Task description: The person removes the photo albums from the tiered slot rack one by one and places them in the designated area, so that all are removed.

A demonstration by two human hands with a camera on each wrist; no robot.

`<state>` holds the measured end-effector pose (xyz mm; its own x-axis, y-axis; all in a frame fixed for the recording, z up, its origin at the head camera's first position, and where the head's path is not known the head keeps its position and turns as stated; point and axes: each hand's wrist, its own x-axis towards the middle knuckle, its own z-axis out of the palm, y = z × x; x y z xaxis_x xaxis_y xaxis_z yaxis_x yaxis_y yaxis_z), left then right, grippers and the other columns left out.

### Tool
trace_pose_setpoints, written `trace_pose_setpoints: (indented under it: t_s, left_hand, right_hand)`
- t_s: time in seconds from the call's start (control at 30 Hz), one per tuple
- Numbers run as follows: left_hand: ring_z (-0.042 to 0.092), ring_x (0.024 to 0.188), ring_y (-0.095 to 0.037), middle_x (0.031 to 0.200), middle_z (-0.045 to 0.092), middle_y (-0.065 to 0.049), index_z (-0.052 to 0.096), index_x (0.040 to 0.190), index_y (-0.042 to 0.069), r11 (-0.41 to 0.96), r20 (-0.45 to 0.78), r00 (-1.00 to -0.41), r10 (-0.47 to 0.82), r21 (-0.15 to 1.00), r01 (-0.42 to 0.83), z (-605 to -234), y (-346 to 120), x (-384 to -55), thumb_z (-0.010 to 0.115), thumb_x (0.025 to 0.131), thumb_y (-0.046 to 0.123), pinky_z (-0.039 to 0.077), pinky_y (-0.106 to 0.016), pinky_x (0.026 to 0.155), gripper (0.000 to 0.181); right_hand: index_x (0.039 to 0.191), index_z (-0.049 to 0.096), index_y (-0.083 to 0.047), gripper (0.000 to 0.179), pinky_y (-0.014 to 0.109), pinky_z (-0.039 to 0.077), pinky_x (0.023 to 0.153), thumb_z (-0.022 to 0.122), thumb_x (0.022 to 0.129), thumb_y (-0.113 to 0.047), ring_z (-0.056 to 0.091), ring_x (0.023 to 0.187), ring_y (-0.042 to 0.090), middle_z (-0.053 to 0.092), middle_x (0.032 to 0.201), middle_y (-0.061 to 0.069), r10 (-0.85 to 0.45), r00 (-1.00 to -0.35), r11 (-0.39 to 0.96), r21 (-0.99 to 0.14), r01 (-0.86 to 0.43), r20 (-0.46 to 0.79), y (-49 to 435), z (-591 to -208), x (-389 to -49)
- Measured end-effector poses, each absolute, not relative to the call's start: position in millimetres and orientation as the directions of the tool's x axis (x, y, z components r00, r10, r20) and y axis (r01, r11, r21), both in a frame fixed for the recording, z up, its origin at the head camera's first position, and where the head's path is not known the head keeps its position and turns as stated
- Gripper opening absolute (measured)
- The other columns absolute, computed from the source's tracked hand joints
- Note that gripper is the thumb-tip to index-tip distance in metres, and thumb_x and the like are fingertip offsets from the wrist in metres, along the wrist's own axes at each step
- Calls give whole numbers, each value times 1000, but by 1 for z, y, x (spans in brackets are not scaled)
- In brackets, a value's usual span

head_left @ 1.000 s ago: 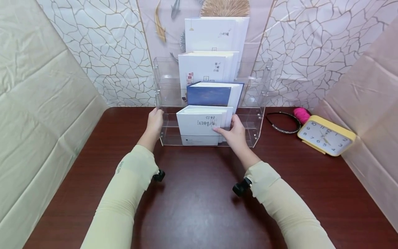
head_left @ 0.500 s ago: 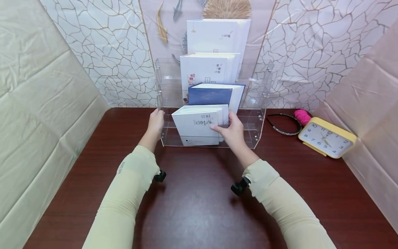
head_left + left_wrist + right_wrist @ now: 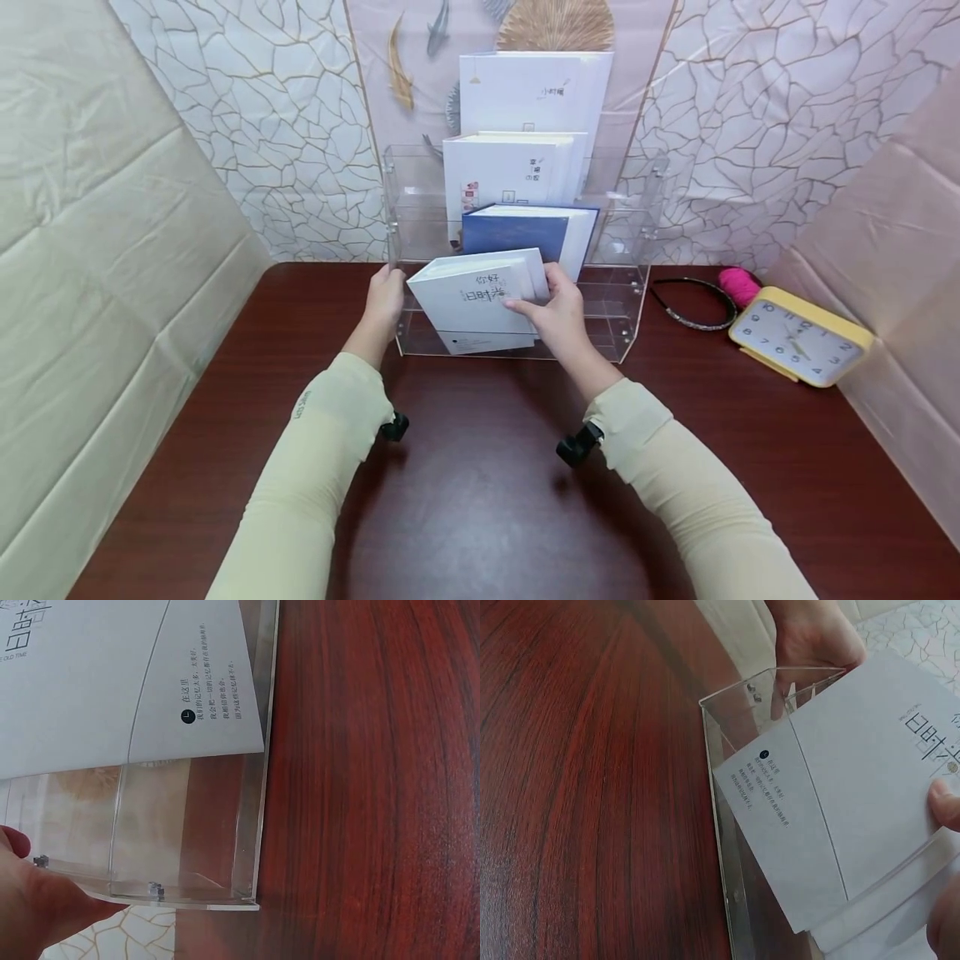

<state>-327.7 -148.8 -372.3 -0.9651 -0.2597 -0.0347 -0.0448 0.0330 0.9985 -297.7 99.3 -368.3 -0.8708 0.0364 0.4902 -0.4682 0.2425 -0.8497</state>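
Observation:
A clear acrylic tiered rack (image 3: 632,321) stands on the dark wooden table. My right hand (image 3: 555,312) grips the right edge of a white book (image 3: 468,296) with black lettering, held tilted left in the front tier. In the right wrist view my thumb (image 3: 945,804) presses on the white book's cover (image 3: 855,795). My left hand (image 3: 384,296) holds the rack's left wall; in the left wrist view the left hand (image 3: 37,904) lies against the rack's corner (image 3: 187,825). Behind stand a blue book (image 3: 510,235) and two white books (image 3: 502,171), one tier each.
A yellow clock (image 3: 798,337), a black headband (image 3: 693,304) and a pink ball (image 3: 738,283) lie at the right of the table. Cloth-covered walls close in on both sides and behind. Bare tabletop (image 3: 480,500) lies in front of the rack.
The right hand has raised the front white book a little and tipped its top to the left. The left hand has stayed on the rack's side.

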Motion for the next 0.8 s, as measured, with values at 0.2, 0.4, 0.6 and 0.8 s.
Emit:
trace_pose_setpoints:
  t_s: [0.2,0.4,0.6,0.8]
  left_hand:
    - [47,106,-24,126,53,-13,56,124,3,56,-32,-963,-267,997,-49,-371,-151,-328,34,91,14,40,-40,91,41]
    - [46,108,-24,127,52,-14,55,124,1,45,-10,-965,-261,999,-23,-370,-155,-329,33,91,12,38,-42,94,42]
    - [48,104,-24,123,54,-17,55,124,-1,14,-7,-968,-252,1000,-10,-369,-154,-328,34,90,11,39,-42,95,41]
    - [50,99,-23,117,56,-16,57,117,-1,2,-3,-970,-241,1000,-3,-372,-150,-326,35,90,9,41,-37,90,37]
  right_hand:
    - [101,58,7,44,39,45,72,80,63,8,56,84,26,66,98,20,27,-860,199,-846,-495,510,97,-366,-297]
    - [99,55,11,40,39,46,72,77,65,12,57,84,28,64,97,24,19,-841,219,-823,-525,541,90,-346,-279]
    - [98,55,11,39,39,46,72,77,65,12,57,84,27,64,96,25,22,-837,212,-821,-530,546,90,-342,-275]
    - [97,54,12,39,44,47,73,77,65,13,58,85,27,64,95,26,25,-836,209,-820,-532,549,95,-346,-274]
